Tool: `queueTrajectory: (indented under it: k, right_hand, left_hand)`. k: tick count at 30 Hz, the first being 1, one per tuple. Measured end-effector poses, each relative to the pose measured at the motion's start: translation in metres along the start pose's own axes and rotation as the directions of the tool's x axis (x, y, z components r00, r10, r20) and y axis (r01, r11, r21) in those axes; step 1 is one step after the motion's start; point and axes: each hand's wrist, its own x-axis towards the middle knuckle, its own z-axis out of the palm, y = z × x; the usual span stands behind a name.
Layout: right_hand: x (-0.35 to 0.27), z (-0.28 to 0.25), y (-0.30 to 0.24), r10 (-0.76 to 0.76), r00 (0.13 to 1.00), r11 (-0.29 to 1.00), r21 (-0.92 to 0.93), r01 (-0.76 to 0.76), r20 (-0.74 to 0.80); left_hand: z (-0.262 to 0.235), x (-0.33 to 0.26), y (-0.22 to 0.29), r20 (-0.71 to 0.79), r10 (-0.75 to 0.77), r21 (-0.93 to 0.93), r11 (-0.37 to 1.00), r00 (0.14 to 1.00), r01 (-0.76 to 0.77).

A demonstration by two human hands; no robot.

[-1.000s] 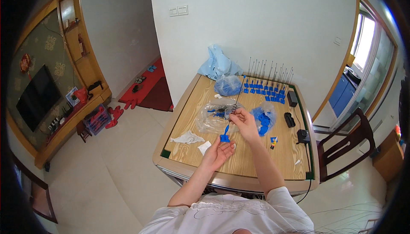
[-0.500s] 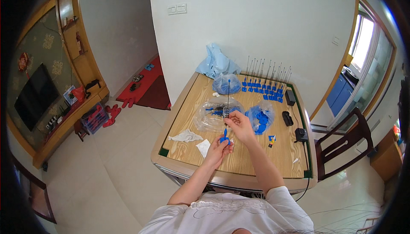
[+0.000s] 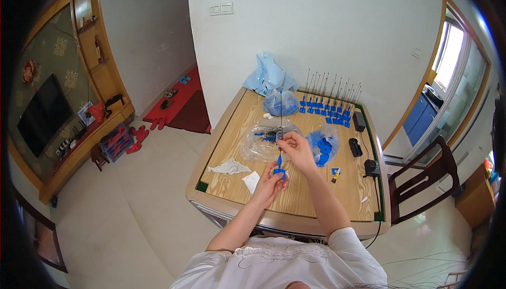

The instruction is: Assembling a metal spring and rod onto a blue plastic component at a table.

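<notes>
White walls (image 3: 316, 30) and a pale tiled floor (image 3: 116, 194) surround a wood-grained table (image 3: 295, 204) in the head view, with a screen (image 3: 45, 116) far to the left, a red mat (image 3: 179, 96) in the passage and a dark wooden chair (image 3: 429, 181) to the right of the table.

Above the table's near half, the left hand (image 3: 270, 184) holds a blue piece (image 3: 280, 173) with a flat base and narrow neck, its fingers closed on that base. From the neck a thin dark rod (image 3: 281, 111) stands nearly upright. The right hand (image 3: 296, 149) has its fingertips drawn narrowly together at the rod, just above the neck, by a small dark coil (image 3: 280, 135).

Behind the hands lies an open clear bag (image 3: 253, 152) of dark and blue parts; to its right, another clear bag (image 3: 322, 146) holds blue pieces. Along the far edge, similar blue pieces with upright rods stand in rows (image 3: 324, 111), beside a light blue bag (image 3: 268, 75). Crumpled white tissue (image 3: 230, 166) lies at left; a small yellow tube (image 3: 335, 177) and a black adapter (image 3: 371, 168) sit at right.
</notes>
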Motion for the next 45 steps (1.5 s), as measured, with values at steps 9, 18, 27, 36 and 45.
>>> queueTrajectory:
  k: [9, 18, 27, 36, 45]
  right_hand:
    - [-0.011, -0.005, 0.013, 0.049, 0.997, 0.988, 0.141, -0.057, 0.058]
    - [-0.042, 0.0, 0.03, -0.019, 0.994, 0.992, 0.127, 0.005, 0.11]
    - [-0.042, 0.0, 0.029, -0.049, 0.992, 0.984, 0.175, 0.029, 0.116]
    - [-0.043, -0.002, 0.027, -0.06, 0.991, 0.986, 0.163, 0.04, 0.123]
    - [-0.041, -0.009, 0.019, -0.058, 0.991, 0.988, 0.149, 0.04, 0.118]
  left_hand:
    - [0.007, -0.004, 0.015, 0.006, -0.011, 0.109, 0.994, 1.0, 0.01]
    - [0.0, -0.003, 0.025, 0.073, -0.029, 0.151, 0.988, 0.997, 0.018]
    - [0.004, -0.008, 0.03, 0.124, -0.027, 0.138, 0.99, 0.992, 0.01]
    - [0.011, -0.009, 0.023, 0.055, 0.157, 0.384, 0.908, 0.986, -0.166]
    - [0.018, 0.0, 0.016, 0.06, 0.274, 0.506, 0.82, 0.96, -0.266]
